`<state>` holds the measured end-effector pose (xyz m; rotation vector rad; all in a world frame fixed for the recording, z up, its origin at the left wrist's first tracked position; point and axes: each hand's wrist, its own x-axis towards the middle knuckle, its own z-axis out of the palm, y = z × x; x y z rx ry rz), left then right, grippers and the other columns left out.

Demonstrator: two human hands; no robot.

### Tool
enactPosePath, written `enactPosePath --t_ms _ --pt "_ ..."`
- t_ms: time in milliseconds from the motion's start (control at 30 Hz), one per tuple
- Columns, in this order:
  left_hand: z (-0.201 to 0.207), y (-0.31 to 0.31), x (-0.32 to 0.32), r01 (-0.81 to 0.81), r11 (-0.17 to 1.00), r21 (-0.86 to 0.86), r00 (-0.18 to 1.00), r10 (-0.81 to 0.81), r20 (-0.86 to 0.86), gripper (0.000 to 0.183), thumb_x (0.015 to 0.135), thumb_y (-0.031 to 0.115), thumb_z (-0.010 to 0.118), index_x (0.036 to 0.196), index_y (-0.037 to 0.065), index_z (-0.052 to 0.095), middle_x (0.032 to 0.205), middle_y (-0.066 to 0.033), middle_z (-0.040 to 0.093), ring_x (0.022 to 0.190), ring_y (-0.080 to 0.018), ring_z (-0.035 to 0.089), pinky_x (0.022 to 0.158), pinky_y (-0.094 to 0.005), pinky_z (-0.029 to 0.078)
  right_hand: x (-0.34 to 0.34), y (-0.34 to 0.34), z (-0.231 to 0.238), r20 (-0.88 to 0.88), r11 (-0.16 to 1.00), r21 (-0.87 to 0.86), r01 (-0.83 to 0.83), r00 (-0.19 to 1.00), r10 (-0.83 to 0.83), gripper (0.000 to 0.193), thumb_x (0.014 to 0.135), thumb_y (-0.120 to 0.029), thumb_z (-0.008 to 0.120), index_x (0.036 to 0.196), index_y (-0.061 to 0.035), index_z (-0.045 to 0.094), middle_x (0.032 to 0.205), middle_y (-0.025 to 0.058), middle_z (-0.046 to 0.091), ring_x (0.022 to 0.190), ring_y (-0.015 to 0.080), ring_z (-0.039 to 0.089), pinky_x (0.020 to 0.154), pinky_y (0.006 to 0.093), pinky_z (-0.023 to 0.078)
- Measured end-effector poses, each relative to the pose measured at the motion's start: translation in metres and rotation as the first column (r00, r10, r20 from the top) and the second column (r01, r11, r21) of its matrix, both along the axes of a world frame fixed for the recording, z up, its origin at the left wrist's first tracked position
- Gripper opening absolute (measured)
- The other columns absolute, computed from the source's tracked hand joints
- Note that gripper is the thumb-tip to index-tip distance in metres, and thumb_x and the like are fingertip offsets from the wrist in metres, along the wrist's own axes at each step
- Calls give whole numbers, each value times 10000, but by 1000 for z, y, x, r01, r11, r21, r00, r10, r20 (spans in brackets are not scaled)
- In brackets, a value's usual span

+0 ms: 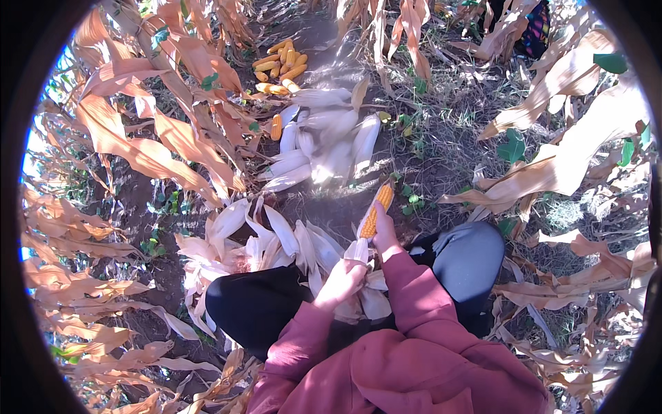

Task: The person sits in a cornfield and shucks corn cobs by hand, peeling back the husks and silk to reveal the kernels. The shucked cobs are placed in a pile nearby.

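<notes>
A yellow ear of corn points up and away between my hands, its kernels bare. My right hand is wrapped round the ear's lower right side. Just below, my left hand is closed on the pale husk gathered at the base of the same ear. Stripped husks lie heaped to the left of my hands, against my left knee. Beyond the ear lies a pile of corn ears still in white husks.
Bare yellow ears are heaped farther off, with a single ear nearer. Dry corn stalks stand on the left, and broad dry leaves hang at the right. Patterned dark cloth shows at the far right.
</notes>
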<state>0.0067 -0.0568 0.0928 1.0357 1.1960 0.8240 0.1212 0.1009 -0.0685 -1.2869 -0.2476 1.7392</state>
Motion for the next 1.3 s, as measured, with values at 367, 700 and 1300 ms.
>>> enactPosePath --t_ms 367,700,1300 --pt "3 17 -56 -69 964 257 979 116 -169 745 777 405 663 1315 9 333 1275 -170 433 1130 -247 474 901 -354 411 -26 -6 97 757 619 510 -597 653 6 419 762 -233 685 1070 0 522 911 84 623 784 158 594 708 301 479" --pt "-11 57 -95 -714 597 366 629 777 -40 441 858 342 577 1004 -71 520 962 -149 575 844 -125 545 718 -264 442 -40 -39 125 412 142 422 -895 329 850 563 815 -383 616 1215 -6 492 1028 61 579 933 114 519 831 265 424" --pt "-32 48 -90 -665 576 -475 11 644 765 211 917 288 494 866 84 513 696 -2 517 697 -134 547 673 -314 481 -47 -40 94 249 329 571 -752 541 804 586 810 -430 606 1190 1 492 1064 48 554 969 114 515 858 266 420"
